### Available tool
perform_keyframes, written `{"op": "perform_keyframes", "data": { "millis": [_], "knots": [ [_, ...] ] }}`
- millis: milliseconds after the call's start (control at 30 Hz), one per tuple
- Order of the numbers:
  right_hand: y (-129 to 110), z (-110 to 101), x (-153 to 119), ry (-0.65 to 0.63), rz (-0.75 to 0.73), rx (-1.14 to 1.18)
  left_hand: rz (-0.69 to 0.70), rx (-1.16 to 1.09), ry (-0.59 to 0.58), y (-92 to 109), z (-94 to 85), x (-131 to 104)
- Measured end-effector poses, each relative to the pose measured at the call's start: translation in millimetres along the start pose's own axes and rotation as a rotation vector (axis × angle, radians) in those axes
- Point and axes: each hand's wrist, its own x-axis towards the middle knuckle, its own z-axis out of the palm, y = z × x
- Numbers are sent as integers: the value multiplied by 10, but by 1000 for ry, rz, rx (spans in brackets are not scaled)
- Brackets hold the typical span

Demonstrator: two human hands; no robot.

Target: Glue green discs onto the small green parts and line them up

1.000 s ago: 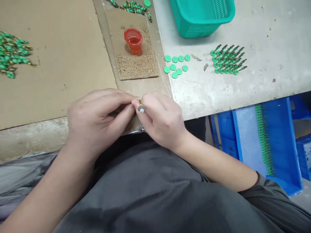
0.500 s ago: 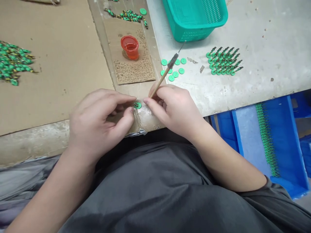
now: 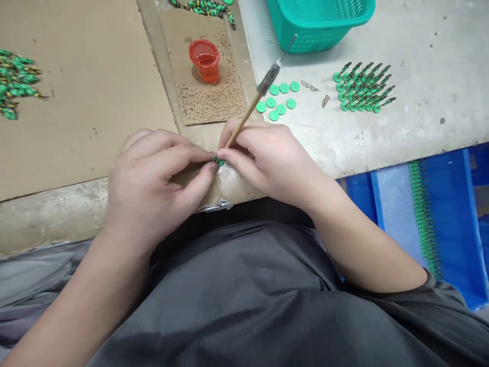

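At the table's front edge, my left hand (image 3: pixel 162 176) pinches a small green-and-dark figure (image 3: pixel 215 159) between thumb and fingertips. A green disc (image 3: pixel 221 163) is partly visible under it, mostly covered by fingers. My right hand (image 3: pixel 267 158) is closed around a needle-tipped wooden stick (image 3: pixel 244 118), whose dark-wrapped end and thin metal point aim up and away. The right thumb and fingertip also meet at the disc's right side; whether they grip it I cannot tell. Just beyond lie several loose green discs (image 3: pixel 281 109) with two small holes each.
A red cup (image 3: pixel 209 71) of liquid stands on spotted cardboard (image 3: pixel 214 109). Behind the discs is a green basket (image 3: pixel 313 41). Rows of figures on discs (image 3: pixel 361 94) stand at right; a figure pile (image 3: pixel 17 81) lies left. Blue crates (image 3: pixel 454 224) sit below the table's right side.
My right hand has moved left, bringing its fingertips to the disc, with the stick still in it. My left fingers have closed in on the figure. The view has shifted slightly.
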Motion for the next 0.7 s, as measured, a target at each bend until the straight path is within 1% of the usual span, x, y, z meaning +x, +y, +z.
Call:
{"op": "perform_keyframes", "data": {
  "millis": [200, 367, 600, 700],
  "knots": [
    [56, 37, 42, 16, -85, -21, 5, 16, -6, -10, -7, -7],
    [75, 49, 58, 21, -112, -17, 5, 12, -20, -12, -18, 2],
    [58, 93, 128, 11, -65, 30, -6, -5, -10, -11, 1, 2],
    [71, 111, 97, 50, -45, 44, -27, -26, -12, -13, 12, 0]
  ]
}}
